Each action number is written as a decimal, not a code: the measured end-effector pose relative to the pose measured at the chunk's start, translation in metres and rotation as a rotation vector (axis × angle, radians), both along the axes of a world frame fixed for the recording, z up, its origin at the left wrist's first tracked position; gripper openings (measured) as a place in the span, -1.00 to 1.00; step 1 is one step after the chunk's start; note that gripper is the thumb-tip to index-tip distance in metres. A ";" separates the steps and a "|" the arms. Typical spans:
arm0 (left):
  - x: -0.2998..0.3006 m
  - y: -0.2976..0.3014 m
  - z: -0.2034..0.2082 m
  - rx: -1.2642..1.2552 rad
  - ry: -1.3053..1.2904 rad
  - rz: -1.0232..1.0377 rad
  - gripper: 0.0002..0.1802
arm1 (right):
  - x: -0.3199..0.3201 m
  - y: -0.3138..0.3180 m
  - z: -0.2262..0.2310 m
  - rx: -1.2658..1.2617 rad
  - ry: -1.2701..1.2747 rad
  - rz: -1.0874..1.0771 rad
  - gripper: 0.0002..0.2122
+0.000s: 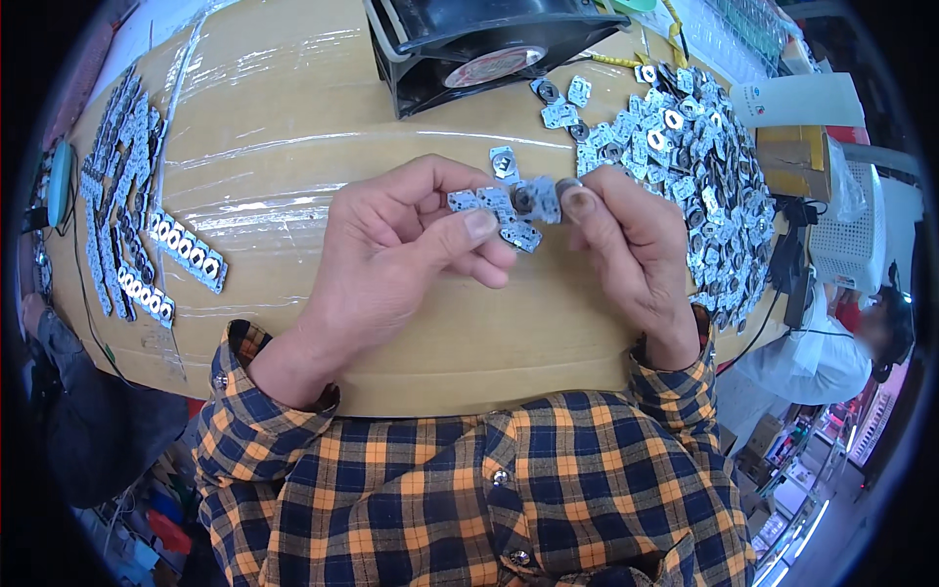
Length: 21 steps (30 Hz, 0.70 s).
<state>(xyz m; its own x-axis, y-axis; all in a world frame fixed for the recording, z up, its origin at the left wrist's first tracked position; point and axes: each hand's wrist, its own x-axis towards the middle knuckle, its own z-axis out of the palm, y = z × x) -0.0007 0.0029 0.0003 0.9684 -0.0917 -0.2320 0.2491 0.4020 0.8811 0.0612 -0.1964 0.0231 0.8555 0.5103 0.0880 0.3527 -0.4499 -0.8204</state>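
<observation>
My left hand [391,245] is closed around the small circuit boards [496,203], grey-blue with dark round parts, its thumb pressing on them from above. At their right end, my right hand [634,249] pinches an end piece between thumb and forefinger. That end is smeared by motion, so I cannot tell whether the piece is still joined to the rest. A loose single board [503,159] with a round part lies on the table just beyond my left fingers.
A large pile of small boards [724,220] covers the table's right side. Long board strips [110,196] lie stacked at the left, with a strip showing white rings [191,252] beside them. A black fan [489,49] stands at the back. Another person [822,342] is at the right.
</observation>
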 end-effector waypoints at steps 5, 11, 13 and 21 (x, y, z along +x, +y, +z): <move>0.000 -0.002 0.003 0.018 -0.016 -0.034 -0.77 | 0.003 -0.004 -0.004 -0.057 -0.217 0.111 -0.81; -0.003 -0.001 0.006 0.046 -0.023 -0.070 -0.85 | 0.001 -0.002 0.008 0.058 0.016 0.188 -0.84; -0.004 0.000 0.005 0.042 -0.044 -0.123 -0.87 | -0.002 -0.001 0.004 0.134 0.148 0.245 -0.84; -0.004 0.000 0.005 0.240 -0.099 -0.075 -0.83 | -0.005 0.001 -0.005 0.098 -0.024 0.261 -0.75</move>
